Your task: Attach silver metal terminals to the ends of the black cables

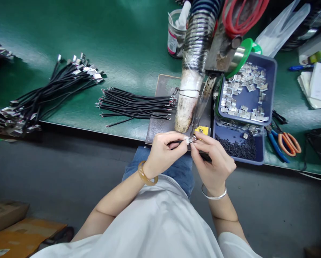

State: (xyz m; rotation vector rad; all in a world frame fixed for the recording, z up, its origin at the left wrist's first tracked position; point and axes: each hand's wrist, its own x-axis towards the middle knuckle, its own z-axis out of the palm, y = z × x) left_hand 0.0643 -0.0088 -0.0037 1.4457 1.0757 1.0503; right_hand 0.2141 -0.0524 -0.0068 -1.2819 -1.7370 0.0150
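Note:
My left hand (167,152) pinches a short black cable close to its end, above the bench's front edge. At that end sits a small silvery metal connector (191,139), which the fingertips of my right hand (212,157) grip from the other side. Both hands almost meet there, and fingers partly cover the cable and connector. Just behind them lies a yellow pad (202,130) on a dark work board (160,125). A bundle of black cables (136,104) with stripped ends rests to the left, partly on the board.
A taped duct hose (189,89) comes down close behind my hands, beside a solder spool (239,59). To the right stand a blue tray of metal shells (271,89) and a lower tray of black bits (235,147). Scissors (289,143), pliers (277,145) and finished-looking cables (50,93) lie around.

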